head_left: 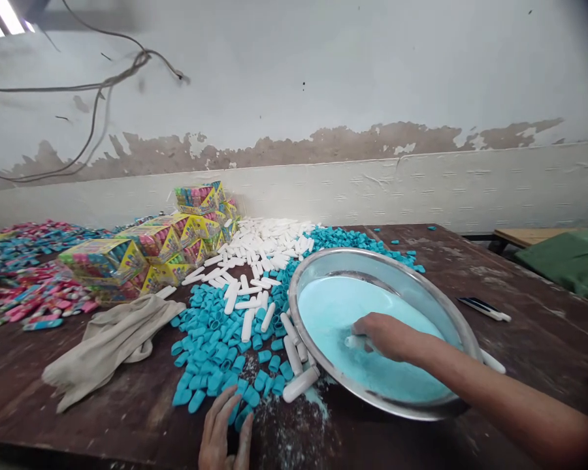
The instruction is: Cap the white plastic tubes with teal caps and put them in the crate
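Observation:
My right hand (385, 336) reaches into a tilted metal bowl (406, 274) of pale blue powder (333, 307). Its fingers are closed round a white tube (353, 341) that is dipped in the powder. My left hand (223, 431) rests flat on the dark wooden table (127, 418) near the front edge, fingers spread, touching the near edge of a heap of blue caps (215, 346). White tubes (269, 251) lie in a pile behind the caps, and a few (298, 385) lie against the bowl's rim.
A beige cloth (110, 339) lies left of the caps. Colourful boxes (151, 248) are stacked behind it, with loose pink and blue packets (34, 294) at far left. A small dark tool (485, 308) lies right of the bowl. Green fabric (568, 258) sits at far right. Spilled powder (298, 431) dusts the table.

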Demonstrator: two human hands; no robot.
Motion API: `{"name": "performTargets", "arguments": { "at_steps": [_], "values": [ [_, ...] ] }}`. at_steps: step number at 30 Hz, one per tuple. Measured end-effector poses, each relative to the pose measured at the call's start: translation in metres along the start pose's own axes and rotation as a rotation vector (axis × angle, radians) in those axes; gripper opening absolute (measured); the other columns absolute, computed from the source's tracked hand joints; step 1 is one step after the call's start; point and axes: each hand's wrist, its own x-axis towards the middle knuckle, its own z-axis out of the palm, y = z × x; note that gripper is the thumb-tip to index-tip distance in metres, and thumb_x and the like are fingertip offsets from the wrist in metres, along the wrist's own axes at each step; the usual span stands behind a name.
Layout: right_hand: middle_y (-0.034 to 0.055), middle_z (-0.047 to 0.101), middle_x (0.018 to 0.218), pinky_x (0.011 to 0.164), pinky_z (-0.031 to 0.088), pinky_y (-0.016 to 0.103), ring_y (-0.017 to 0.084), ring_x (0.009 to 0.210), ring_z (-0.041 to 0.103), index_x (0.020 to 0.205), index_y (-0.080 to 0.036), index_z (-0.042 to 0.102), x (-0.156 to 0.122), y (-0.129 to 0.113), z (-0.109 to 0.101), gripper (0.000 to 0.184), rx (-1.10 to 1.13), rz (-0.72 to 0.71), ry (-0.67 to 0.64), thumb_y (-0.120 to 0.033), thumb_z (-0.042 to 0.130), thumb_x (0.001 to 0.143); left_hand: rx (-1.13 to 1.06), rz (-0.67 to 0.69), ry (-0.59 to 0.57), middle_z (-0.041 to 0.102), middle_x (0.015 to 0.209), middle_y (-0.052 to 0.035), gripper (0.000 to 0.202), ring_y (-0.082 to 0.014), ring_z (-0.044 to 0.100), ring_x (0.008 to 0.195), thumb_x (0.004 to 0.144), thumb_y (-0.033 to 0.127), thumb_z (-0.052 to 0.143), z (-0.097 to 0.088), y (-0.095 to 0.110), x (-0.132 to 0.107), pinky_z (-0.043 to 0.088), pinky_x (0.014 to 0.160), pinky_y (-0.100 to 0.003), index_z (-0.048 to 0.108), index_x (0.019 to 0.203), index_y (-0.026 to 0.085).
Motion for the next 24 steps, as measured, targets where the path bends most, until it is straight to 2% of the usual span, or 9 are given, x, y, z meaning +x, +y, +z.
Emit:
{"name": "performTargets", "arguments": {
  "at_steps": [3, 6, 9, 11, 13, 16, 18, 20, 24],
  "values": [
    [0.0092, 0.056, 0.054, 0.064, 0.037, 0.035, 0.025, 0.067, 0.057, 0.043, -0.021, 0.047, -0.001, -0.010, 0.018, 0.029, -0.036, 0.042, 0.054, 0.003, 0.051, 0.060, -0.017, -0.035, -0.018, 0.053, 0.113, -0.0114, 0.028, -0.0236, 0.052, 0.106, 0.083, 0.019, 0.053, 0.000, 0.004, 0.002, 0.048, 0.087, -0.037, 0.049, 0.111, 0.018],
    [0.0066, 0.056, 0.055, 0.063, 0.037, 0.032, 0.023, 0.065, 0.056, 0.046, -0.020, 0.048, 0.006, -0.022, 0.028, 0.024, 0.030, 0.025, 0.023, 0.001, 0.051, 0.058, -0.023, -0.049, -0.019, 0.053, 0.113, -0.0111, 0.027, -0.0232, 0.052, 0.106, 0.083, 0.019, 0.053, -0.001, 0.005, 0.002, 0.049, 0.086, -0.037, 0.049, 0.110, 0.019],
    [0.0004, 0.057, 0.057, 0.056, 0.037, 0.025, 0.017, 0.061, 0.054, 0.058, -0.017, 0.055, 0.010, -0.018, 0.019, 0.009, 0.167, 0.007, -0.040, -0.008, 0.055, 0.057, -0.042, -0.070, -0.011, 0.053, 0.112, -0.0106, 0.026, -0.0231, 0.053, 0.105, 0.083, 0.020, 0.053, -0.005, 0.006, 0.002, 0.049, 0.085, -0.037, 0.050, 0.108, 0.019],
    [-0.0025, 0.055, 0.056, 0.052, 0.037, 0.022, 0.014, 0.057, 0.052, 0.064, -0.016, 0.057, 0.007, -0.007, 0.010, 0.007, 0.271, 0.008, -0.070, -0.014, 0.056, 0.057, -0.060, -0.100, -0.010, 0.054, 0.112, -0.0101, 0.024, -0.0229, 0.054, 0.104, 0.083, 0.021, 0.052, -0.010, 0.011, 0.007, 0.051, 0.081, -0.034, 0.051, 0.108, 0.020],
    [-0.0038, 0.053, 0.055, 0.052, 0.037, 0.020, 0.013, 0.056, 0.050, 0.066, -0.016, 0.058, 0.001, 0.005, 0.002, 0.009, 0.357, 0.018, -0.058, -0.016, 0.054, 0.058, -0.089, -0.092, -0.023, 0.054, 0.113, -0.0101, 0.025, -0.0227, 0.054, 0.105, 0.084, 0.022, 0.051, -0.016, 0.023, 0.021, 0.051, 0.078, -0.032, 0.050, 0.109, 0.021],
    [-0.0037, 0.052, 0.058, 0.054, 0.036, 0.021, 0.012, 0.058, 0.048, 0.066, -0.016, 0.056, -0.012, 0.016, -0.002, 0.010, 0.439, 0.036, 0.019, -0.017, 0.052, 0.056, -0.144, 0.050, -0.068, 0.057, 0.111, -0.0097, 0.029, -0.0229, 0.053, 0.106, 0.084, 0.021, 0.051, -0.018, 0.057, 0.062, 0.048, 0.083, -0.034, 0.049, 0.113, 0.020],
    [-0.0030, 0.052, 0.060, 0.056, 0.037, 0.021, 0.012, 0.060, 0.048, 0.065, -0.016, 0.055, -0.020, 0.016, -0.004, 0.010, 0.483, 0.039, 0.075, -0.018, 0.051, 0.056, -0.162, 0.159, -0.168, 0.061, 0.106, -0.0082, 0.028, -0.0232, 0.055, 0.102, 0.084, 0.022, 0.050, -0.010, 0.087, 0.096, 0.046, 0.083, -0.037, 0.050, 0.113, 0.021],
    [-0.0026, 0.053, 0.061, 0.058, 0.039, 0.021, 0.013, 0.061, 0.049, 0.066, -0.016, 0.055, -0.027, 0.014, -0.006, 0.010, 0.523, 0.030, 0.121, -0.019, 0.050, 0.057, -0.167, 0.211, -0.389, 0.063, 0.103, -0.0073, 0.028, -0.0235, 0.057, 0.098, 0.084, 0.023, 0.049, 0.006, 0.120, 0.130, 0.044, 0.083, -0.039, 0.052, 0.112, 0.022],
    [-0.0027, 0.053, 0.059, 0.057, 0.040, 0.021, 0.012, 0.059, 0.049, 0.066, -0.017, 0.055, -0.040, 0.010, -0.007, 0.011, 0.555, 0.004, 0.216, -0.016, 0.046, 0.059, -0.087, 0.153, -0.834, 0.066, 0.099, -0.0100, 0.027, -0.0274, 0.059, 0.095, 0.080, 0.030, 0.054, 0.052, 0.167, 0.175, 0.043, 0.083, -0.040, 0.058, 0.104, 0.018]
  ]
}}
